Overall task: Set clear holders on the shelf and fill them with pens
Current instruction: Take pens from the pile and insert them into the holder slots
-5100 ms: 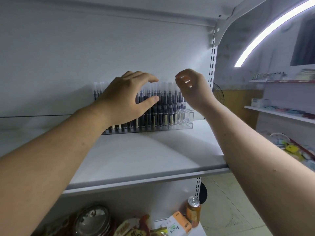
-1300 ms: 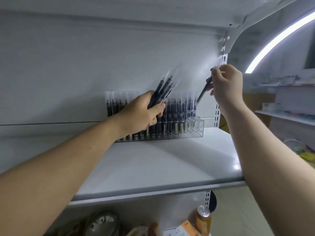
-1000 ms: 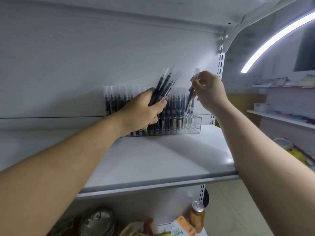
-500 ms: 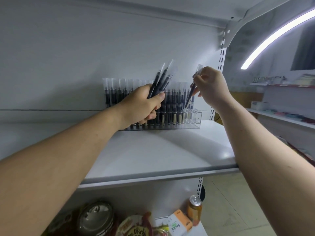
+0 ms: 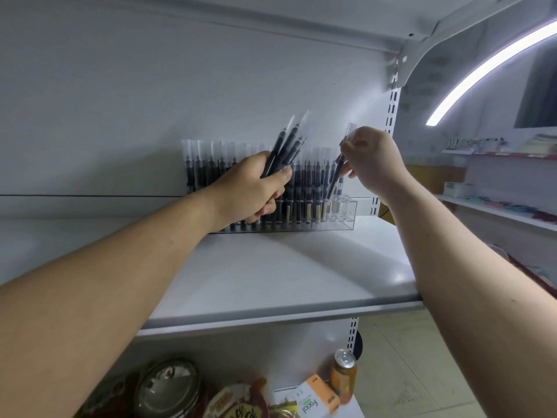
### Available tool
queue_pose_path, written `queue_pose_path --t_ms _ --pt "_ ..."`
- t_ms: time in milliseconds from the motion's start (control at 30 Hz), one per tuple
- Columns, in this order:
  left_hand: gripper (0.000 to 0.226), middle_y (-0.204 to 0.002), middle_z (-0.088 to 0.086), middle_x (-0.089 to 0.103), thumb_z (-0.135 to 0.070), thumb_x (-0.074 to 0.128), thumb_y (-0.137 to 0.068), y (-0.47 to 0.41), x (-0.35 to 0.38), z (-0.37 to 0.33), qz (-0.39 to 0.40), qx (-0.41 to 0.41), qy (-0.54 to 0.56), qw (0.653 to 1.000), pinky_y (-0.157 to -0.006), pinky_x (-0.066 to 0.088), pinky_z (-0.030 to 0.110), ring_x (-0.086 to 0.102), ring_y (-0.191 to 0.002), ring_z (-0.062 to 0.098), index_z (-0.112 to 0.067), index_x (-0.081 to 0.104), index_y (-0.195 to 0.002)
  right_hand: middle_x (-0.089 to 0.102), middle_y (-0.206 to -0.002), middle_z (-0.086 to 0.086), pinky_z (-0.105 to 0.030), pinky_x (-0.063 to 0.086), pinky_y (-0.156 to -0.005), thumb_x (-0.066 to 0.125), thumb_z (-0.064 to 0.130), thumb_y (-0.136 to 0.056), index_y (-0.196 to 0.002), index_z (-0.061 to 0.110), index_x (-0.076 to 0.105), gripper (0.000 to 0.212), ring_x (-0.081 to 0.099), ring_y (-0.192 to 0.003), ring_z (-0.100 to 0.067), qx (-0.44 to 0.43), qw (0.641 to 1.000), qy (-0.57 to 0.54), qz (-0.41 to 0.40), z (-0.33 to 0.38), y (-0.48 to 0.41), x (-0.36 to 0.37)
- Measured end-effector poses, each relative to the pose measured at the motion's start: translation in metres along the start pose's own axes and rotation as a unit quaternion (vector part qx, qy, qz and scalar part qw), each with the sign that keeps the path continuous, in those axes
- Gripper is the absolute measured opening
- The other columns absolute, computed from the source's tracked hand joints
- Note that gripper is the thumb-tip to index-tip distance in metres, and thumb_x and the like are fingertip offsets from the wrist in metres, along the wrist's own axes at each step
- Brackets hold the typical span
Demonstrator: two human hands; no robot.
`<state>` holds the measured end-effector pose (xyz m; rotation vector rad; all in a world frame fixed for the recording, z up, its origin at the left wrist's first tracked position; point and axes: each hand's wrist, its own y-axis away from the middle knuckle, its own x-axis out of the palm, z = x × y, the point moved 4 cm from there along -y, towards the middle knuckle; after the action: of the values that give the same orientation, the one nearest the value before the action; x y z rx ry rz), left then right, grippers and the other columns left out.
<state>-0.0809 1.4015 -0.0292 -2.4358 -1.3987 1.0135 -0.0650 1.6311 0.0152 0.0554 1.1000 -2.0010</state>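
Note:
A clear acrylic pen holder stands at the back of the white shelf, against the rear panel. Most of its slots hold upright black pens with clear caps; a few slots at its right end look empty. My left hand grips a bundle of black pens in front of the holder's middle. My right hand pinches a single pen by its cap, tilted, with its lower tip at the holder's right-end slots.
A slotted upright bounds the shelf on the right. On the shelf below lie a metal lid, snack packets, an orange-white box and an orange can. More shelves stand at far right.
My right hand has brought one pen down from high beside the upright to the holder's right end. My left hand keeps the bundle in nearly the same spot.

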Motion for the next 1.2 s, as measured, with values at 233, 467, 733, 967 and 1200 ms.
queue_pose_path --t_ms 233,467,733,967,1200 --pt "0.019 -0.086 0.005 0.046 -0.035 0.050 -0.110 0.001 0.000 -0.002 -0.004 0.003 -0.006 1.000 -0.044 0.031 0.025 0.044 -0.063 0.017 -0.017 0.050 -0.105 0.073 -0.067 -0.010 -0.038 0.057 -0.064 0.058 0.008 -0.097 -0.083 0.006 0.064 0.016 0.078 -0.067 -0.026 -0.026 0.995 0.058 0.083 0.003 0.010 0.009" --pt "0.020 -0.083 0.003 0.051 -0.037 0.051 -0.109 0.002 0.001 -0.002 -0.004 0.011 -0.035 0.999 -0.045 0.034 0.026 0.047 -0.060 0.015 -0.020 0.050 -0.099 0.075 -0.072 -0.014 -0.055 0.064 -0.075 0.060 0.009 -0.096 -0.084 0.007 0.065 0.014 0.077 -0.063 -0.017 -0.043 0.994 0.054 0.089 0.006 0.014 0.005" --pt "0.025 -0.090 0.006 0.059 -0.034 0.051 -0.110 0.003 0.001 -0.003 -0.010 0.013 -0.066 0.998 -0.046 0.040 0.025 0.053 -0.058 0.013 -0.009 0.056 -0.110 0.076 -0.071 -0.009 -0.063 0.061 -0.079 0.067 0.014 -0.095 -0.083 0.002 0.066 0.017 0.078 -0.068 -0.018 -0.042 0.988 0.077 0.129 -0.002 0.014 0.010" --pt "0.021 -0.095 0.008 0.071 -0.031 0.050 -0.110 0.004 0.001 -0.004 -0.007 0.012 -0.046 0.999 -0.045 0.037 0.028 0.058 -0.063 0.018 -0.015 0.059 -0.121 0.075 -0.078 -0.001 -0.020 0.055 -0.061 0.067 0.033 -0.099 -0.097 0.011 0.069 0.022 0.073 -0.066 -0.009 -0.079 0.994 0.048 0.057 -0.003 0.006 0.005" --pt "0.019 -0.104 -0.002 0.078 -0.028 0.046 -0.112 0.007 0.001 -0.011 0.015 0.019 -0.030 0.999 -0.049 0.037 0.027 0.056 -0.070 0.018 -0.023 0.051 -0.130 0.072 -0.074 -0.007 -0.025 0.041 -0.045 0.070 0.022 -0.099 -0.095 0.009 0.071 0.013 0.055 -0.048 -0.018 -0.080 0.980 -0.179 0.034 0.012 0.007 0.003"
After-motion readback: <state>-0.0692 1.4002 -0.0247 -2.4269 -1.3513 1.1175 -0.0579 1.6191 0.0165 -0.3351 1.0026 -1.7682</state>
